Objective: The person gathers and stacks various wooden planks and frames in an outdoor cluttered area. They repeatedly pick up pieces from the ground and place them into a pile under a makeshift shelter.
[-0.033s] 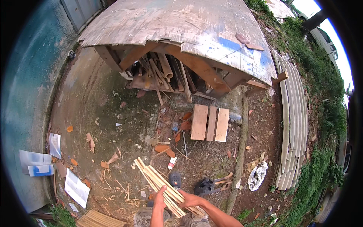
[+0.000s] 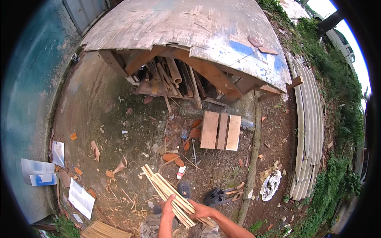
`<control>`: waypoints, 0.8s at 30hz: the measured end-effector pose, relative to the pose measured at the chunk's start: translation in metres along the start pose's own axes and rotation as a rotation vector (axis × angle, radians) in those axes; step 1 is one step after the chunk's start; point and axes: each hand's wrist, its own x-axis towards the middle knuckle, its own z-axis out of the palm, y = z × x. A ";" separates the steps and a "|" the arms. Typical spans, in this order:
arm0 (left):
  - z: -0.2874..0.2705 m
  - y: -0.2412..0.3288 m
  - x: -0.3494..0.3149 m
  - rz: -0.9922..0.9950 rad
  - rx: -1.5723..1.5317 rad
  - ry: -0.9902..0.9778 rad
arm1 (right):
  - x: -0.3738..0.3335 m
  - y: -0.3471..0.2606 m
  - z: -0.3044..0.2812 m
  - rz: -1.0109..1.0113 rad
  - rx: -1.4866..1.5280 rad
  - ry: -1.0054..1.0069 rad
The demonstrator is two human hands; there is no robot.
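- Change: view is shifting very slightly; your hands and the bundle of pale strips (image 2: 168,188) are showing no clear movement relative to each other.
- Meaning (judgement): you are holding the bundle steady, and the handling is showing no visible advance.
- Bundle: lying slantwise across both hands in front of your legs, far ends pointing up-left and fanning a little, one dark shoe (image 2: 183,189) showing just beyond.
- Left hand (image 2: 168,205): gripping the near left side, thumb lying along the strips, forearm coming up almost straight.
- Right hand (image 2: 201,210): clamping lower down, forearm slanting in from lower right.
- Fingers: both sets are closing around strips; undersides are hiding, so cannot tell each finger's placement.
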 end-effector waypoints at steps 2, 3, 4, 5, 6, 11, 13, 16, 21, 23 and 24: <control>0.029 0.021 0.009 -0.005 -0.010 -0.015 | -0.006 -0.016 -0.017 -0.048 -0.076 0.058; 0.042 0.030 0.013 -0.009 -0.001 -0.023 | -0.010 -0.026 -0.024 -0.064 -0.116 0.115; 0.059 0.043 0.026 0.019 -0.003 -0.062 | -0.004 -0.038 -0.040 -0.104 -0.172 0.181; 0.071 0.051 0.032 0.030 0.007 -0.056 | -0.002 -0.049 -0.049 -0.059 -0.207 0.181; 0.083 0.061 0.043 0.007 0.012 -0.073 | 0.005 -0.058 -0.061 -0.016 -0.200 0.185; 0.133 0.093 0.101 -0.016 0.062 -0.154 | 0.050 -0.082 -0.114 0.032 -0.309 0.255; 0.152 0.103 0.133 -0.030 0.071 -0.169 | 0.076 -0.084 -0.139 0.039 -0.453 0.311; 0.170 0.118 0.173 0.061 0.066 -0.240 | 0.110 -0.089 -0.170 0.012 -0.450 0.311; 0.191 0.143 0.241 0.073 -0.008 -0.314 | 0.161 -0.093 -0.212 -0.064 -0.394 0.308; 0.201 0.142 0.267 0.125 0.043 -0.250 | 0.182 -0.084 -0.232 -0.003 -0.419 0.293; 0.210 0.142 0.282 0.098 0.035 -0.250 | 0.192 -0.080 -0.244 -0.005 -0.426 0.306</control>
